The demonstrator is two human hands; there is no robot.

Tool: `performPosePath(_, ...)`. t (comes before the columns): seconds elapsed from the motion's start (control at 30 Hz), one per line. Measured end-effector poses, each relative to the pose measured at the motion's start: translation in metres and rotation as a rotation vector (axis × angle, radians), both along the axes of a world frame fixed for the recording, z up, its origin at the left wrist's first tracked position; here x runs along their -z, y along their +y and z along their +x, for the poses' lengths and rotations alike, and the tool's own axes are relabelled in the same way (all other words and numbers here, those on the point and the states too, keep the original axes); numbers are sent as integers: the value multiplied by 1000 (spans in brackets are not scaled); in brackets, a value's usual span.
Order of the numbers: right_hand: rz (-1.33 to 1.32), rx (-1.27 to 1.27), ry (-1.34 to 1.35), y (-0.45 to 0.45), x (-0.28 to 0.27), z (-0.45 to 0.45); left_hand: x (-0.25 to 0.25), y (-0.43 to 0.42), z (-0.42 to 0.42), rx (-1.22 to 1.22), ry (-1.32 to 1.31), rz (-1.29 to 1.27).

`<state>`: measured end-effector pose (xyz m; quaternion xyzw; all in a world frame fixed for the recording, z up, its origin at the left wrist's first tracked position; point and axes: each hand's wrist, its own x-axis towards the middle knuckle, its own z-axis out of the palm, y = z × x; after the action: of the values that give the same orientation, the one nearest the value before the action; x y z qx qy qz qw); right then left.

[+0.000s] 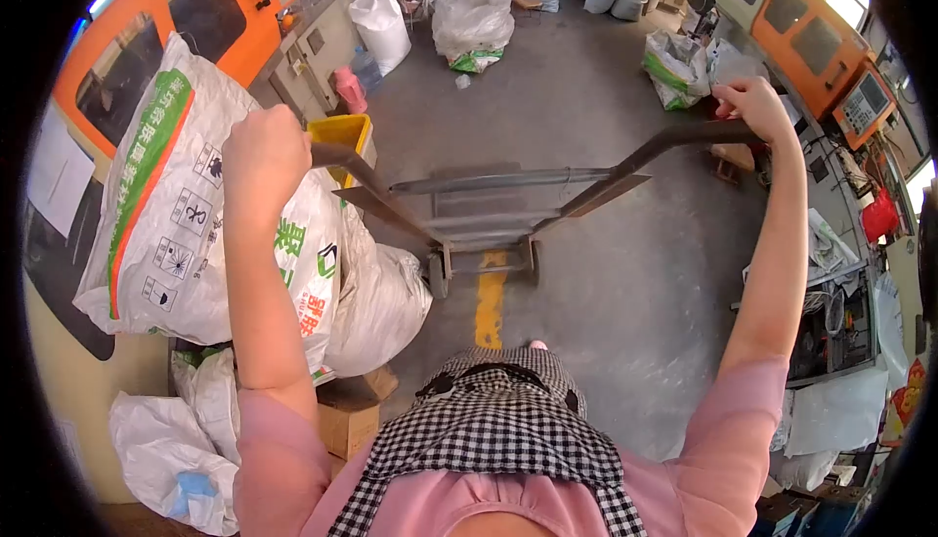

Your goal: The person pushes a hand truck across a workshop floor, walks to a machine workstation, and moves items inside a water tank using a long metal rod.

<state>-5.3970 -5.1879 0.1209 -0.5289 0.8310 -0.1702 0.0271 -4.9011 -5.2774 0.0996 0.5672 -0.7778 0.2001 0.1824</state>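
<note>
A dark metal hand truck (611,182) stands in front of me, its two curved handles spread left and right. My left hand (266,158) is closed around the end of the left handle. At the right handle's end, my right hand (757,107) has its fingers curled over the grip. Crossbars join the frame lower down, and two small wheels rest on the floor by a yellow line (490,302). Nothing can be made out as loaded on the truck. Beside my left forearm stands a big white woven sack (166,214) with green and orange print.
A yellow bin (342,131) and a cardboard box (349,427) are on the left. Orange machines (200,9) line the left side, with another orange machine (811,34) on the right. Filled bags (473,24) sit farther ahead. A cluttered workbench (840,244) runs along the right.
</note>
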Motion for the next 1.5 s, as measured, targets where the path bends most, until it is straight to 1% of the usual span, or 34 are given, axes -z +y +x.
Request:
performPosePath(0.07,-113,-22,-197,3,1,1,0,-2,2,6,-17,20)
performPosePath(0.13,-76,-28,-197,4,-2,8,-2,0,3,14,-33,25)
performPosePath(0.2,-120,-26,-196,4,1,6,-2,4,1,5,-10,6)
performPosePath(0.23,-76,-28,-184,4,-1,6,-2,3,3,2,-11,4)
performPosePath(0.33,-65,1,-142,9,-2,13,1,2,8,-2,-45,24)
performPosePath(0.4,-87,-46,-137,7,3,7,1,6,10,7,-22,22)
performPosePath(0.47,-65,-1,-95,7,0,12,1,8,8,2,-23,0)
performPosePath(0.5,-84,22,-119,7,1,17,2,7,7,2,-23,-15)
performPosePath(0.6,-87,25,-86,-2,6,14,13,-9,11,22,-39,-43)
performPosePath(0.67,-102,10,-113,-7,10,9,16,-9,6,17,-6,-62)
performPosePath(0.73,-148,4,-66,-13,13,11,21,-6,0,4,18,-78)
performPosePath(0.8,-134,8,-38,-23,17,-3,23,-5,-7,-8,29,-71)
performPosePath(0.87,-120,14,-11,-38,21,-18,25,-8,-16,0,22,-88)
performPosePath(0.93,-203,41,-5,-57,20,-24,28,-13,-25,5,17,-107)
performPosePath(1.0,-265,1,-35,-77,18,-35,28,-26,-35,83,2,-190)
performPosePath(1.07,-328,-7,-80,-110,21,-56,28,-44,-45,74,-17,-239)
performPosePath(1.1,-297,42,15,-126,18,-61,27,-53,-49,91,-14,-249)
performPosePath(1.13,-308,36,20,-140,16,-68,27,-63,-54,106,-10,-257)
performPosePath(1.23,-346,-106,27,-193,14,-85,19,-99,-65,69,4,-266)
performPosePath(1.37,-262,-137,-8,-253,5,-87,13,-152,-63,9,-24,-269)
performPosePath(1.4,-212,-115,63,-257,0,-81,13,-161,-62,-7,-36,-256)
performPosePath(1.47,-238,-129,41,-264,1,-82,11,-173,-60,-40,-74,-234)
performPosePath(1.5,-252,-140,72,-265,2,-79,9,-177,-60,-67,-91,-199)
